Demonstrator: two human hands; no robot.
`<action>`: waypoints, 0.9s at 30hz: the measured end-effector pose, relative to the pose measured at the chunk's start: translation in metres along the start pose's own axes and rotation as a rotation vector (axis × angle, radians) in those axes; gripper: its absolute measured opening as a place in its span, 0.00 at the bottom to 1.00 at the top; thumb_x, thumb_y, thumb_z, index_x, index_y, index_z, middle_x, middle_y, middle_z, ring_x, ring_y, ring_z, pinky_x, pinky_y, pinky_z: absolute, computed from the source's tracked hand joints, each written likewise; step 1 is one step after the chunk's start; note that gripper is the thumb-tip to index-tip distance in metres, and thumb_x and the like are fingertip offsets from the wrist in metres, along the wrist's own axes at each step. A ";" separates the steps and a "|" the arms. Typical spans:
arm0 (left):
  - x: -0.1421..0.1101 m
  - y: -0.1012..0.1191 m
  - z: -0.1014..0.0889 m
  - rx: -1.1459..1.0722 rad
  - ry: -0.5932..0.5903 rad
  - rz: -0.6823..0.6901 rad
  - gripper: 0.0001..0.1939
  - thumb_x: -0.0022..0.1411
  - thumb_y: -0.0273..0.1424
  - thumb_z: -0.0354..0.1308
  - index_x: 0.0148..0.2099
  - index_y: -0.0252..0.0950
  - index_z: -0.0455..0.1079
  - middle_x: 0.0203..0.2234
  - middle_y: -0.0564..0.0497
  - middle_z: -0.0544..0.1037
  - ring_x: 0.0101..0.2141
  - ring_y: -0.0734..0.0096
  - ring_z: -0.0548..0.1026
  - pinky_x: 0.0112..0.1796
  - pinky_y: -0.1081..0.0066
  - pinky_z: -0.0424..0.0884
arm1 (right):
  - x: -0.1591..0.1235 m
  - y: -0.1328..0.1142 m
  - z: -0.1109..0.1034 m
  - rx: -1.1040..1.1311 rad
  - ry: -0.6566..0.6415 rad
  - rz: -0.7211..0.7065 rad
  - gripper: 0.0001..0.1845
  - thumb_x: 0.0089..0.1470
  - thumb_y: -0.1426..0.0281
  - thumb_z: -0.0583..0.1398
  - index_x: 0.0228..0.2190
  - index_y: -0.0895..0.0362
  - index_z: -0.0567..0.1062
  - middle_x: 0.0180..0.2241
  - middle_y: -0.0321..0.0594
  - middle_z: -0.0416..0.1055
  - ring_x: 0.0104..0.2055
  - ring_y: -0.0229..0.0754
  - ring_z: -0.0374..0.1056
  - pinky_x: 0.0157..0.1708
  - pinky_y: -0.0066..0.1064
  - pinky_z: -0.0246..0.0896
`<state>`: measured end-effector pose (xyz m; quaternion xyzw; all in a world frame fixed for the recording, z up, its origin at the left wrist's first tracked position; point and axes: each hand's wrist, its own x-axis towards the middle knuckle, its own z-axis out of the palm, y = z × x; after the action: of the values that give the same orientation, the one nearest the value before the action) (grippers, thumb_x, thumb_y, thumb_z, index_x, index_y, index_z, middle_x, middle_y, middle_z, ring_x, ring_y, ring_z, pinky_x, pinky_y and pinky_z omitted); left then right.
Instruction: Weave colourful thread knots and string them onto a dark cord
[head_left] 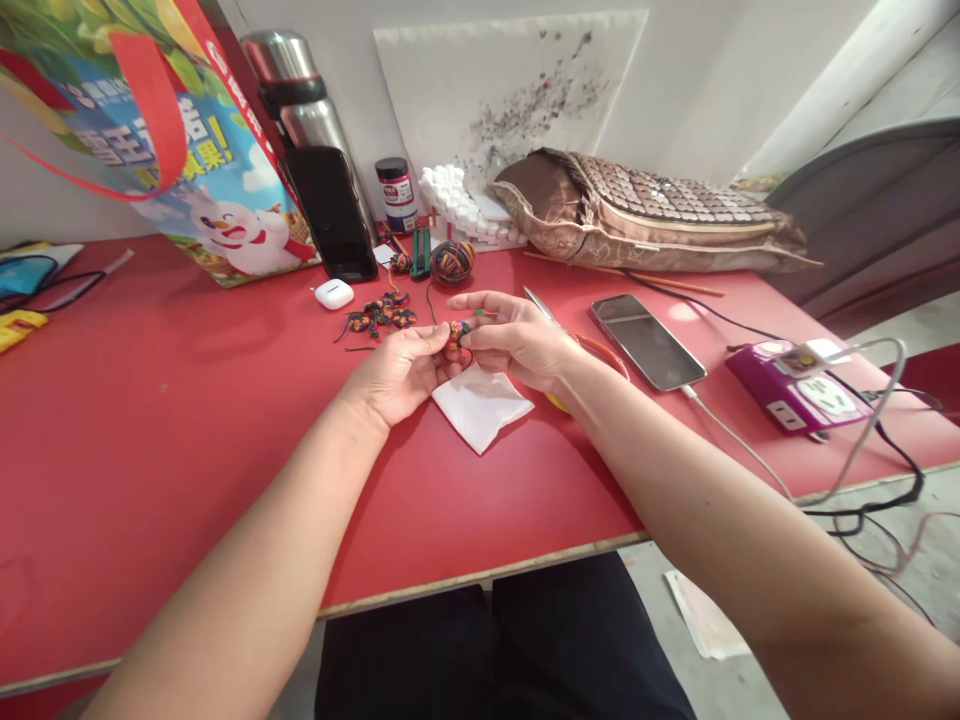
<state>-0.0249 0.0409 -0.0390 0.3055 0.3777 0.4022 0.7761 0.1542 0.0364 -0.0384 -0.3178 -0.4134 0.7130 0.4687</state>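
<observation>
Between my two hands is a small piece of knotted multicoloured cord (457,335). My left hand (401,372) pinches it from the left, thumb on top. The fingers of my right hand (517,340) close on its right side; the tips are partly hidden. From the work a dark strand runs up toward a ball of multicoloured cord (453,262). Under my hands lies a folded white tissue (481,410). Several finished-looking knotted cord pieces (381,315) rest just beyond my left hand. Scissors (541,305) with orange-yellow handles lie partly hidden beneath my right hand.
A phone (649,340) on a charging cable and a purple power strip (799,385) are at right. Behind stand a gift bag (240,225), a steel flask (307,110), an upright phone (330,215), a jar (396,195) and a brown cushion (645,210). A white earbud case (334,293) sits left of the cord pieces.
</observation>
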 end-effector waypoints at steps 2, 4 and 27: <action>0.000 -0.001 0.000 -0.035 0.002 -0.020 0.06 0.64 0.24 0.69 0.33 0.31 0.79 0.27 0.47 0.78 0.29 0.72 0.76 0.34 0.71 0.75 | 0.001 0.000 -0.003 0.009 -0.010 0.027 0.28 0.39 0.77 0.71 0.45 0.59 0.73 0.18 0.22 0.64 0.15 0.27 0.50 0.16 0.25 0.41; 0.000 -0.002 0.000 -0.062 0.008 -0.037 0.06 0.64 0.24 0.69 0.32 0.32 0.79 0.27 0.47 0.78 0.29 0.72 0.76 0.34 0.71 0.75 | 0.001 -0.001 -0.005 0.021 -0.025 0.056 0.28 0.40 0.76 0.72 0.45 0.59 0.74 0.17 0.20 0.60 0.15 0.27 0.48 0.17 0.24 0.40; 0.004 -0.007 0.004 0.176 0.185 0.370 0.09 0.57 0.17 0.69 0.41 0.31 0.83 0.34 0.46 0.85 0.34 0.67 0.84 0.44 0.64 0.82 | 0.001 0.013 -0.004 -0.870 0.276 -0.578 0.12 0.50 0.79 0.57 0.33 0.54 0.79 0.40 0.42 0.76 0.36 0.42 0.72 0.40 0.37 0.70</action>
<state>-0.0176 0.0398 -0.0440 0.3978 0.4186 0.5296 0.6214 0.1522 0.0361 -0.0516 -0.4466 -0.6757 0.2695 0.5208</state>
